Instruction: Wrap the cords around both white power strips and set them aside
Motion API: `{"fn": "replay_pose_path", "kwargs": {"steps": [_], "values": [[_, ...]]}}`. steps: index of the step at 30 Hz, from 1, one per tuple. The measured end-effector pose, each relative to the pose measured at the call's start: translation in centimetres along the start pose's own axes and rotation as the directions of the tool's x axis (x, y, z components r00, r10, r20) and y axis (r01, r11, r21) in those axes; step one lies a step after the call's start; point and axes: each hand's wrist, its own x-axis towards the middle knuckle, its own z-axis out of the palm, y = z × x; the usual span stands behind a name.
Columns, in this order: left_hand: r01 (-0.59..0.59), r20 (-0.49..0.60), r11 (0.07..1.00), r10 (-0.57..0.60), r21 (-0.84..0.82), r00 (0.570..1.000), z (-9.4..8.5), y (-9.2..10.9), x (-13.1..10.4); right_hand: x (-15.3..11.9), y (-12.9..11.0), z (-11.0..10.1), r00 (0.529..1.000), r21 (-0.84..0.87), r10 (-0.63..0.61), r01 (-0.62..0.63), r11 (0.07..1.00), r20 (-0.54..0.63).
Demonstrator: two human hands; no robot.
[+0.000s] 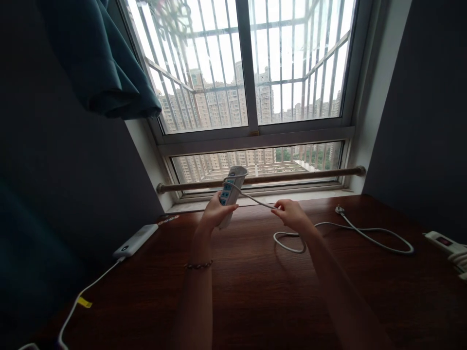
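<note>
My left hand (218, 210) grips a white power strip (239, 181) with blue sockets, held up at a tilt above the wooden table. Part of the strip's white cord (258, 201) is looped around its upper end. My right hand (291, 214) pinches that cord a short way to the right, and the stretch between my hands looks fairly straight. Beyond my right hand the rest of the cord lies in loose loops on the table, ending at a plug (339, 209) at the far right. My fingers and palm hide part of the strip.
On the brown table (248, 291), a white box-shaped device (135, 241) with a cable lies at left. Another white power strip (443, 241) with a bundled cord sits at the right edge. A rail (302, 176) crosses before the window; a teal curtain (109, 73) hangs upper left.
</note>
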Motion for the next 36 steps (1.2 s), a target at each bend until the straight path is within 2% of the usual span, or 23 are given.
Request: {"fn": "replay_pose_path", "kwargs": {"steps": [1,3,5,6,9,13,15,17,20,22,24,28,30,32,34,36], "values": [[0.015,-0.016,0.999,-0.014,0.045,1.0,0.1,0.0,0.0,-0.6,-0.6,-0.7,0.998,-0.036,-0.057,0.057,0.998,-0.023],[0.06,-0.051,0.987,-0.053,0.148,0.997,0.7,0.1,-0.2,-1.9,-2.1,-1.8,0.978,-0.115,-0.209,0.208,0.971,0.001],[0.091,-0.068,0.963,-0.076,0.253,0.995,1.8,0.6,-0.4,-3.1,-3.4,-2.3,0.923,-0.254,-0.378,0.383,0.888,0.073],[0.092,-0.068,0.949,-0.075,0.3,0.995,2.5,0.9,-0.5,-3.6,-4.0,-2.4,0.898,-0.342,-0.43,0.434,0.834,0.091],[0.046,-0.04,0.911,-0.032,0.41,0.999,3.9,1.7,-1.0,-4.3,-4.5,-2.9,0.873,-0.555,-0.483,0.435,0.709,0.068],[-0.1,0.051,0.853,0.087,0.513,0.995,4.3,2.8,-1.8,-4.0,-3.1,-4.4,0.873,-0.625,-0.486,0.36,0.693,-0.035],[-0.224,0.112,0.808,0.194,0.545,0.974,4.1,3.4,-2.3,-3.8,-2.3,-5.3,0.87,-0.588,-0.49,0.367,0.721,-0.057],[-0.36,0.189,0.747,0.308,0.559,0.933,4.0,4.0,-2.8,-3.6,-1.6,-5.9,0.87,-0.527,-0.491,0.394,0.754,-0.052],[-0.551,0.311,0.633,0.458,0.544,0.833,4.1,4.8,-3.6,-3.3,-0.6,-6.5,0.881,-0.462,-0.471,0.4,0.792,-0.043],[-0.649,0.37,0.557,0.538,0.518,0.757,4.2,5.3,-4.0,-3.0,0.1,-6.7,0.895,-0.444,-0.437,0.359,0.821,-0.085],[-0.707,0.404,0.509,0.586,0.49,0.702,4.1,5.7,-4.4,-2.5,1.0,-6.6,0.903,-0.445,-0.406,0.307,0.841,-0.143],[-0.763,0.474,0.531,0.6,0.368,0.645,3.4,6.9,-5.4,-1.2,2.5,-5.7,0.905,-0.388,-0.394,0.31,0.868,-0.159],[-0.784,0.515,0.558,0.604,0.273,0.609,2.9,7.5,-5.9,-0.6,2.9,-5.0,0.911,-0.232,-0.396,0.363,0.902,-0.116],[-0.788,0.533,0.58,0.609,0.206,0.587,2.5,8.1,-6.2,-0.2,2.9,-4.2,0.912,0.002,-0.405,0.406,0.914,-0.06],[-0.781,0.534,0.603,0.612,0.161,0.583,2.0,8.4,-6.4,0.1,2.7,-3.4,0.908,0.194,-0.418,0.414,0.889,-0.021],[-0.763,0.523,0.637,0.614,0.115,0.592,1.6,8.4,-6.3,0.3,2.3,-2.7,0.905,0.292,-0.424,0.407,0.865,-0.006]]}}
